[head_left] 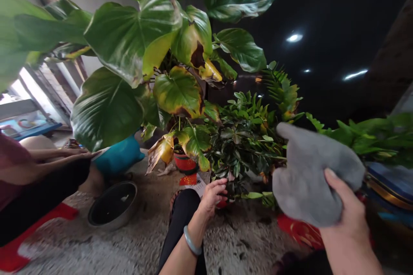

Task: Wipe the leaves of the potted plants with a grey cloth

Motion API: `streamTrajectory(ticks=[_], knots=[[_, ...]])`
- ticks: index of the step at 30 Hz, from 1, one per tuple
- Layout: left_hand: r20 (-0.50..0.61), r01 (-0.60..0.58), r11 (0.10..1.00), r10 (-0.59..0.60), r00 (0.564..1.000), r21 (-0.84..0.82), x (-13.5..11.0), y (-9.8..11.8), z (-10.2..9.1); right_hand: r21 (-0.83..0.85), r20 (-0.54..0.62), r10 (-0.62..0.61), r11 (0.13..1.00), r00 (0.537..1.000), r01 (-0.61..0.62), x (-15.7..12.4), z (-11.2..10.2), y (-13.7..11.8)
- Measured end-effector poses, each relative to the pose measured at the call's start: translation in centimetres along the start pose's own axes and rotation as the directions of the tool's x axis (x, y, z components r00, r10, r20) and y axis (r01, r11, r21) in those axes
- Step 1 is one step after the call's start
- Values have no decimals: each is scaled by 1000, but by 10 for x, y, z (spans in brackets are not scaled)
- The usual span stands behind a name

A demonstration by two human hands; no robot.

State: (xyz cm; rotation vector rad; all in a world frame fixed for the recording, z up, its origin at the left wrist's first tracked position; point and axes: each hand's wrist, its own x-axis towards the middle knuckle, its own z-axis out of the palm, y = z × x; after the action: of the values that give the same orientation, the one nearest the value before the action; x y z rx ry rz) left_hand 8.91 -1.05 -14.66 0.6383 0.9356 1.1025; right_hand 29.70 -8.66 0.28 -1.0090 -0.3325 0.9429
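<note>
My right hand (348,206) grips a grey cloth (306,172), the thumb pressed on its near face. The cloth is held up in front of leafy plants at the right. My left hand (213,195), with a pale bangle at the wrist, is above my knee with its fingers loosely stretched and nothing visible in them. It is nearest to a dark-leaved bushy plant (237,137). A large-leaved plant (125,30) with yellowed, brown-edged leaves rises from a red pot (185,162) at the centre.
Another person (19,167) sits at the left, beside a dark round basin (112,206) and a red stool (35,232). A teal bundle (118,155) is behind the basin. A red item with gold pattern (300,232) lies under my right hand. A dark glossy wall (322,17) stands behind.
</note>
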Motion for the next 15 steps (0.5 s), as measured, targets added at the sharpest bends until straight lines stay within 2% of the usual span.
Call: streamTrajectory(ticks=[1,2,4,6,7,9,11,13,15], knots=[[7,-1,1000,1,1000,-2,-2,1,1,28,-66,-35,999,997,37,7,8,-4],[14,-2,1000,3,1000,-6,-3,2,3,40,-108,-21,999,994,25,12,14,-2],[17,-12,1000,12,1000,-10,-3,1,4,5,-102,160,987,982,-160,10,17,19],[-18,-39,999,39,999,7,-2,-2,3,-106,-55,394,912,918,-397,-3,4,53],[-58,-61,998,62,996,19,0,-3,0,-173,-22,456,875,890,-452,-12,-6,70],[-174,-116,993,120,978,32,5,-6,-9,-271,-4,505,830,863,-487,-30,-28,95],[-291,-168,985,170,942,30,9,-5,-22,-317,-9,501,819,865,-478,-42,-45,102],[-364,-220,975,215,906,28,12,1,-33,-333,-17,456,837,890,-435,-43,-51,92],[-359,-265,964,255,898,24,14,13,-37,-327,-18,388,869,921,-372,-37,-48,73]])
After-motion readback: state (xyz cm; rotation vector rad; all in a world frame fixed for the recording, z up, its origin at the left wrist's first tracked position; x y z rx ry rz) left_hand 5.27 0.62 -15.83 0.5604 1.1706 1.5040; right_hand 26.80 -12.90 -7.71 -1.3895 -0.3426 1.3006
